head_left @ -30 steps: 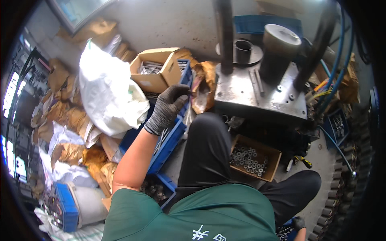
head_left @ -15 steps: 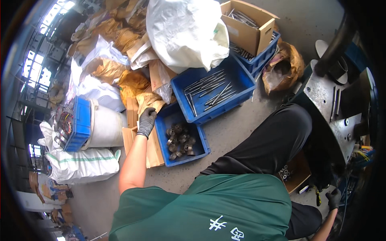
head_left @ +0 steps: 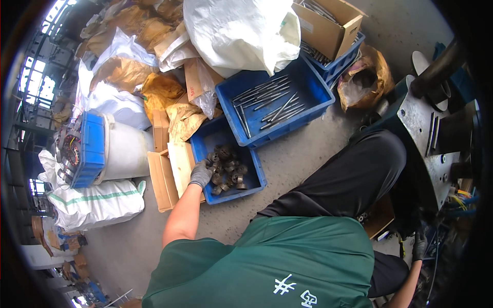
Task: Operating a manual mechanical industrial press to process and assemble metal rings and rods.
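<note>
The left hand, in a grey glove, reaches over the left rim of a small blue bin near the middle of the frame. Its fingers are curled toward the metal fittings heaped inside; whether they grip one cannot be told. The right hand, in a dark glove at the lower right, is partly lost in shadow, so its opening and any hold cannot be told. Near it lies a cardboard box. Beside the left hand stands an open carton. Above the fittings, a larger blue bin holds metal rods; a white sack bulges at upper centre.
</note>
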A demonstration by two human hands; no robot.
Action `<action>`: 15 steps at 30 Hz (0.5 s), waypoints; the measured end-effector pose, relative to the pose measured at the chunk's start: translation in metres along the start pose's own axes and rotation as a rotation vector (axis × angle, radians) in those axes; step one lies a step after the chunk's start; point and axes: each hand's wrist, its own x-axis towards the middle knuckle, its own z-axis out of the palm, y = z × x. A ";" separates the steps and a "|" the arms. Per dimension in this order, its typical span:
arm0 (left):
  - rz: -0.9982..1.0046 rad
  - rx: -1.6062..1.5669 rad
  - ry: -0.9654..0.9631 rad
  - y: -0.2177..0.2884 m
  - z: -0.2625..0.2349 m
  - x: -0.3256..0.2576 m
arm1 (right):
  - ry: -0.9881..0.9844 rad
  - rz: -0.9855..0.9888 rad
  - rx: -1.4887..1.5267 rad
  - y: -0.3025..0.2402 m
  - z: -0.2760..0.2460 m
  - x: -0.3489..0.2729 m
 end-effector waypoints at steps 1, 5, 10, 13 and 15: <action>-0.035 0.052 0.004 0.007 0.000 0.000 | -0.051 0.103 0.081 0.003 -0.003 -0.004; -0.118 0.095 -0.055 0.013 0.002 0.000 | -0.137 0.170 0.193 0.013 0.003 -0.011; -0.159 0.245 -0.144 0.019 0.040 0.016 | -0.189 -0.252 0.208 0.067 -0.018 0.002; -0.176 0.329 -0.143 0.023 0.028 0.009 | -0.258 -0.186 0.156 0.030 -0.003 -0.009; -0.174 0.342 -0.107 0.039 0.023 0.006 | -0.222 -0.158 0.115 0.018 -0.003 -0.021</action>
